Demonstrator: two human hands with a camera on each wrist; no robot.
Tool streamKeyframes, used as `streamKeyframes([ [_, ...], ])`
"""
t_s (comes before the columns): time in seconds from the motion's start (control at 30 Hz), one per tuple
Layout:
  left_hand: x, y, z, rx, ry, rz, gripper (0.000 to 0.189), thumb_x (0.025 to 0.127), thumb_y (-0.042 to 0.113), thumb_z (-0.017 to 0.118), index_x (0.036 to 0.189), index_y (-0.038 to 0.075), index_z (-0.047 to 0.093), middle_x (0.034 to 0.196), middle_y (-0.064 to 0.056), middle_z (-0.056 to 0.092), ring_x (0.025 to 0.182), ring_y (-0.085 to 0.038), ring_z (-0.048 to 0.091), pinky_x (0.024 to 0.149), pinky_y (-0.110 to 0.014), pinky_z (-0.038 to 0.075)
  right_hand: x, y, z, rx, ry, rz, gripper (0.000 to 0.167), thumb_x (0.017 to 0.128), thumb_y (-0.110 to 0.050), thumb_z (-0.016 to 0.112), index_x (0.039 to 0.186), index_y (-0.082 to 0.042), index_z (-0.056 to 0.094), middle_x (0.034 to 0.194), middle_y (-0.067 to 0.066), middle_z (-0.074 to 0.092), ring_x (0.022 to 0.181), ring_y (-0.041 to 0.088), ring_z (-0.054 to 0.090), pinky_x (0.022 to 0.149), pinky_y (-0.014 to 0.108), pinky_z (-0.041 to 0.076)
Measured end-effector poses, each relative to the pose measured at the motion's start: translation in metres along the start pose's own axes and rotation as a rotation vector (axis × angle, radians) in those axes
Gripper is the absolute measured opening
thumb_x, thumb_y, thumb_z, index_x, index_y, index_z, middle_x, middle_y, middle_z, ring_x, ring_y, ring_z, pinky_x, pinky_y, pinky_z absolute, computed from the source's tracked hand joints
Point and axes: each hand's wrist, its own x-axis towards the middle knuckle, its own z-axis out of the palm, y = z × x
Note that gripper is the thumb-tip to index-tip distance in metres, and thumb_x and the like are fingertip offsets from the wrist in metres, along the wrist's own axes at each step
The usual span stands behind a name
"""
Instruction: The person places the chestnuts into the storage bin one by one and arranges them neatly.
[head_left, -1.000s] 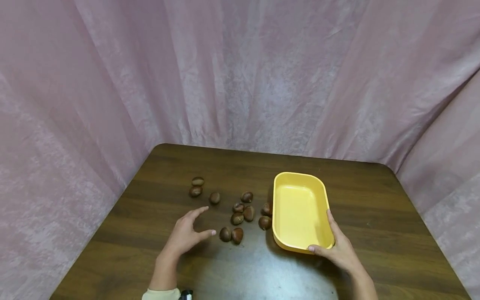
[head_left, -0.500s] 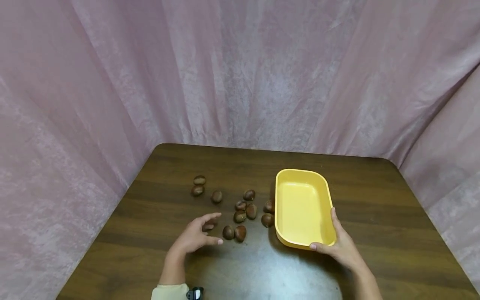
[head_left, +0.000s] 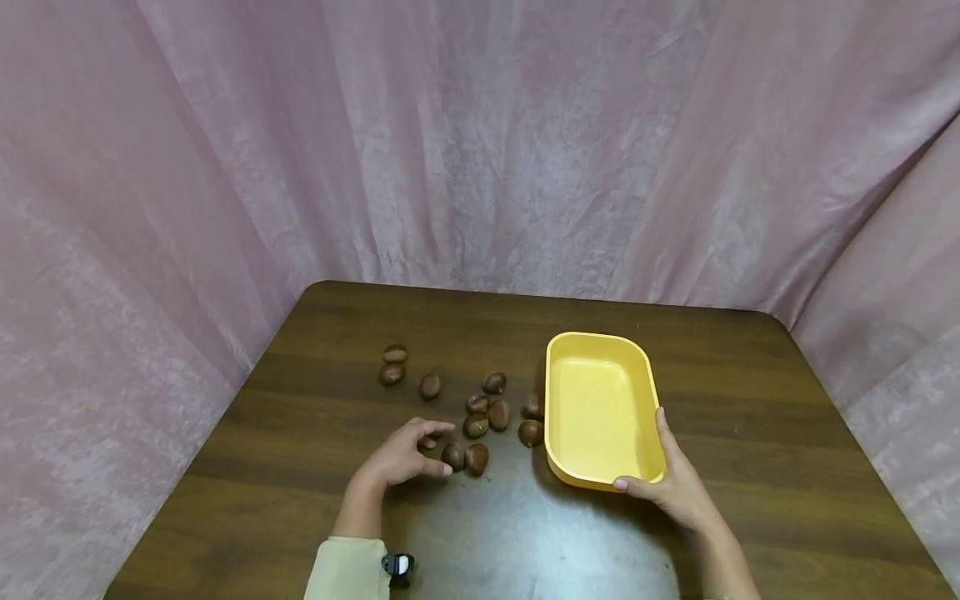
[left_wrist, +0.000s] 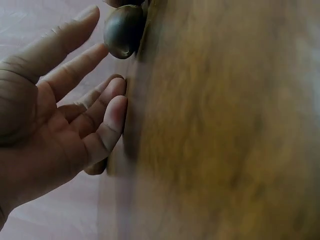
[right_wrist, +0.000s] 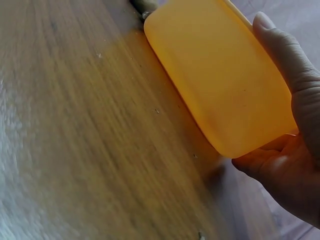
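My left hand (head_left: 401,454) reaches low over the table with thumb and index finger apart. Their tips are right at a brown chestnut (head_left: 453,456), which has a second chestnut (head_left: 476,459) beside it. In the left wrist view the fingers (left_wrist: 75,70) are spread, the index fingertip close against that chestnut (left_wrist: 123,32). My right hand (head_left: 678,487) grips the near right corner of a yellow rectangular tub (head_left: 600,417), thumb at its near side and fingers along its right side. The tub's inside is bare. Seen from the right wrist, the thumb (right_wrist: 287,52) lies against the tub's wall (right_wrist: 220,75).
Several more chestnuts (head_left: 487,415) lie in a loose cluster mid-table. Two (head_left: 531,421) sit by the tub's left wall, and three (head_left: 392,373) lie farther back on the left. Pink curtains (head_left: 480,150) hang behind and beside the dark wooden table (head_left: 780,467).
My left hand has moved right, its thumb and index finger closing in on the near chestnut. The right hand keeps its hold on the tub, which stays about where it was.
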Motion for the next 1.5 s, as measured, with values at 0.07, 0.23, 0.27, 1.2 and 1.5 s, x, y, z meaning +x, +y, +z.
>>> streamKeyframes([
  [0.07,0.001,0.001,0.001,0.017,0.009,-0.011,0.056,0.070,0.016,0.083,0.122,0.011,0.061,0.114,-0.008,0.050,0.100,-0.028,0.050,0.079,-0.039,0.045,0.000,0.002,0.002,0.016,0.004,-0.002,0.121,0.068,-0.013,0.084,0.149,-0.017,-0.006,0.151,0.023,0.003,0.125,0.037,0.028,0.086,0.003,0.023],
  [0.23,0.004,0.005,0.001,0.114,0.039,-0.022,0.048,0.065,0.013,0.085,0.110,0.011,0.067,0.099,-0.007,0.049,0.086,-0.023,0.048,0.072,-0.036,0.043,0.000,0.004,0.006,0.048,0.007,-0.015,0.121,0.067,-0.011,0.084,0.150,-0.018,-0.004,0.151,0.023,0.003,0.125,0.037,0.027,0.087,0.005,0.024],
  [0.27,0.005,0.005,0.002,0.135,0.040,-0.018,0.047,0.065,0.013,0.086,0.108,0.011,0.068,0.096,-0.007,0.049,0.083,-0.021,0.046,0.070,-0.035,0.041,0.000,0.004,0.006,0.058,0.005,-0.014,0.122,0.067,-0.011,0.084,0.150,-0.018,-0.005,0.151,0.023,0.003,0.126,0.036,0.026,0.088,0.005,0.023],
  [1.2,-0.002,0.002,-0.002,0.125,0.112,-0.040,0.028,0.068,0.018,0.084,0.090,0.009,0.068,0.080,0.002,0.060,0.073,-0.012,0.055,0.065,-0.032,0.047,-0.006,0.004,0.020,0.076,0.009,0.026,0.124,0.066,-0.013,0.085,0.150,-0.018,-0.006,0.151,0.024,0.005,0.122,0.035,0.034,0.088,0.007,0.027],
  [1.5,-0.006,0.007,-0.001,0.063,0.231,-0.039,0.032,0.070,0.021,0.083,0.096,0.010,0.067,0.083,0.001,0.060,0.073,-0.012,0.057,0.064,-0.030,0.048,-0.007,0.002,0.025,0.075,0.005,0.028,0.124,0.065,-0.015,0.086,0.150,-0.015,-0.005,0.150,0.026,0.008,0.121,0.036,0.036,0.088,0.011,0.030],
])
